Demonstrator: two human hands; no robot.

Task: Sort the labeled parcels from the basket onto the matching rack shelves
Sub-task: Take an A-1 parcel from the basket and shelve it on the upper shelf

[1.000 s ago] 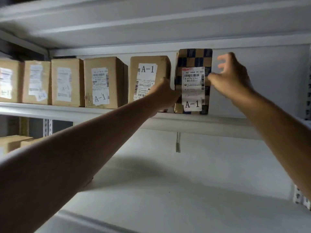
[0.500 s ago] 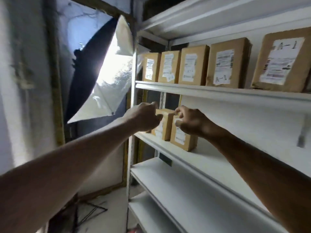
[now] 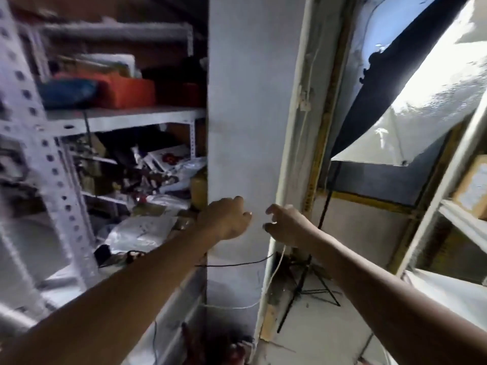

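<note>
Now your left hand (image 3: 226, 219) and right hand (image 3: 286, 225) both reach forward with loosely curled fingers, and they hold nothing. In front of your fingertips stands a white pillar (image 3: 245, 127). Far to the right of your right fingers, one parcel (image 3: 471, 188) sits on the rack (image 3: 458, 217), well apart from both hands. Left of your left fingers is a cluttered shelf (image 3: 118, 119). No basket is in view.
</note>
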